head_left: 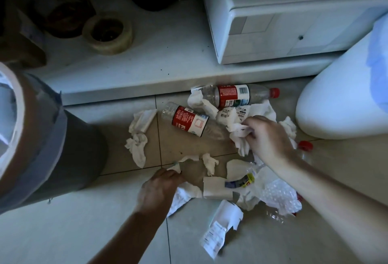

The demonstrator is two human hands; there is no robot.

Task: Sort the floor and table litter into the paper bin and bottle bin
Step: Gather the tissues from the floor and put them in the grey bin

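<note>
Right hand (266, 138) is pinched shut on crumpled tissue (241, 135); left hand (159, 188) grips paper scrap (182, 196). Grey bin (69, 148) stands to the left, nearer the left hand.

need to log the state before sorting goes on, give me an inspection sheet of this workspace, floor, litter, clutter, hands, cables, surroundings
surface: tiled floor, litter spread below a low white ledge.
job's things: two red-label bottles, one by the ledge, one capless; crumpled tissues; receipt; a red-capped bottle mostly hidden by the right arm; grey bin at left, white bin at right.
clutter: bubble wrap; tape roll on the ledge.
hands: left hand pinching paper on the floor; right hand closed on tissue.
cables: nothing seen.
surroundings: white cabinet on the ledge; dark items behind, unclear.
</note>
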